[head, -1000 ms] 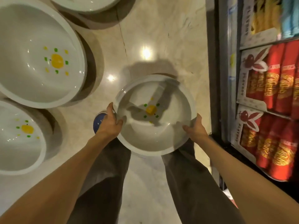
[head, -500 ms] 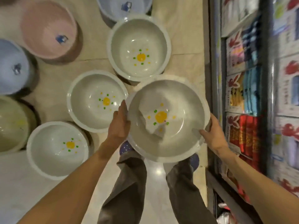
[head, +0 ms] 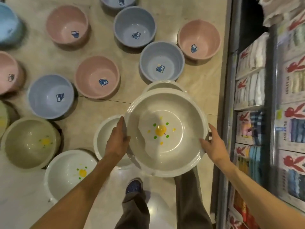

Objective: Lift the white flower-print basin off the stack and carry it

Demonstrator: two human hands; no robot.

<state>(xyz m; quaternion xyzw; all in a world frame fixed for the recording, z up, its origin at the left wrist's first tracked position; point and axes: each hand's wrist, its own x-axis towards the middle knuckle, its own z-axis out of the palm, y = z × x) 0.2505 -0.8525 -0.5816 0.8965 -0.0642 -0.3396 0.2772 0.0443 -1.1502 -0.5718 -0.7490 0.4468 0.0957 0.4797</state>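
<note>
You hold the white basin [head: 166, 134] above the floor [head: 125, 104], left hand [head: 118, 142] and right hand [head: 214, 148] fingers curled on opposite rims; tilt it and it may slip onto the basins below [head: 107, 142].

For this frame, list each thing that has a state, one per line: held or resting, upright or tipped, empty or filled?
White basin with flower print: held off the floor, upright, empty.
Left hand: grips the basin's left rim.
Right hand: holds its right rim.
White basin on the floor: resting upright, empty.
Pink basin: upright, sticker inside.
Blue basin: upright, sticker inside.
</note>
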